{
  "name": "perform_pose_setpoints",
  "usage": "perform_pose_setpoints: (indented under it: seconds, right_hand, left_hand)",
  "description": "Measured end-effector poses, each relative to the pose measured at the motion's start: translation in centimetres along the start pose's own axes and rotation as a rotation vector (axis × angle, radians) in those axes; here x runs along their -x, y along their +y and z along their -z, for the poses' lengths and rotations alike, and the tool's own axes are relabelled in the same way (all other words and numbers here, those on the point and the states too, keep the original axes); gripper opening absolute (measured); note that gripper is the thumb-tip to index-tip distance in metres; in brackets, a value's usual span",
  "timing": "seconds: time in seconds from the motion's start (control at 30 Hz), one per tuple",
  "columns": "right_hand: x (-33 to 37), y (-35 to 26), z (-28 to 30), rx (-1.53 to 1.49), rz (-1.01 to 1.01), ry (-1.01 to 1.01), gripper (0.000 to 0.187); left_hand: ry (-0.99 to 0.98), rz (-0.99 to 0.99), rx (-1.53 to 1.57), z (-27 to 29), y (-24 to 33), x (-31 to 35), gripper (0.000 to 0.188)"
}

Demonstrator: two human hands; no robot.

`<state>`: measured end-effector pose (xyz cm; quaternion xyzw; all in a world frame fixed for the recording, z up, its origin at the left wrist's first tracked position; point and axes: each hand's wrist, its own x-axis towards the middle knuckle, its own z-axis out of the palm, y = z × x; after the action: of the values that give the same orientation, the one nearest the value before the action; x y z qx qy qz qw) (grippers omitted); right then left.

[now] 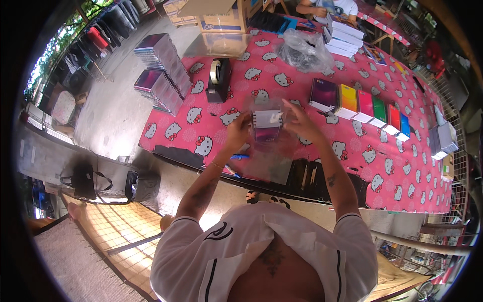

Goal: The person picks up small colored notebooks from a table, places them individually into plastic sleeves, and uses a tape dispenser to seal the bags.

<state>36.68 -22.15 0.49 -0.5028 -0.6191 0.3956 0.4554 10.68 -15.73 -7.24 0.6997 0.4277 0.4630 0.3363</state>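
A small spiral notebook point(266, 134) with a dark purple cover sits in front of me, with a pale panel across its upper part. Clear plastic film point(269, 163) lies around and below it on the table. My left hand point(238, 133) is closed at the notebook's left edge, fingertips bent against it. On the other side, my right hand point(302, 122) has its thumb and forefinger apart, close to the film's upper right edge; whether the fingertips touch the film is hard to see. Blue pens point(239, 156) lie near my left wrist.
A black tape dispenser point(218, 83) stands beyond my left hand. Tall notebook stacks point(160, 70) rise at the table's left edge. Colourful notebooks point(358, 103) line up at right. Crumpled plastic point(304, 50), a cardboard box point(221, 20) and a person point(342, 7) are across the pink table point(282, 79).
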Motion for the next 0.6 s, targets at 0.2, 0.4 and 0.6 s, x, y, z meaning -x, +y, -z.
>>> perform_pose_setpoints:
  seconds: [0.2, 0.4, 0.6]
  right_hand:
    - [-0.2, -6.0, -0.5, 0.724, 0.555, -0.036, 0.031]
    - [-1.5, -9.9, 0.2, 0.8, 0.554, 0.031, 0.029]
    - [-2.4, -8.8, -4.3, 0.93, 0.418, -0.043, 0.038]
  left_hand:
    - [0.389, -0.058, -0.519, 11.2, -7.8, -7.7, 0.041]
    - [-0.045, 0.736, 0.229, 11.8, -9.0, -15.2, 0.038]
    - [0.297, 0.449, 0.338, 8.5, -11.9, -13.0, 0.022]
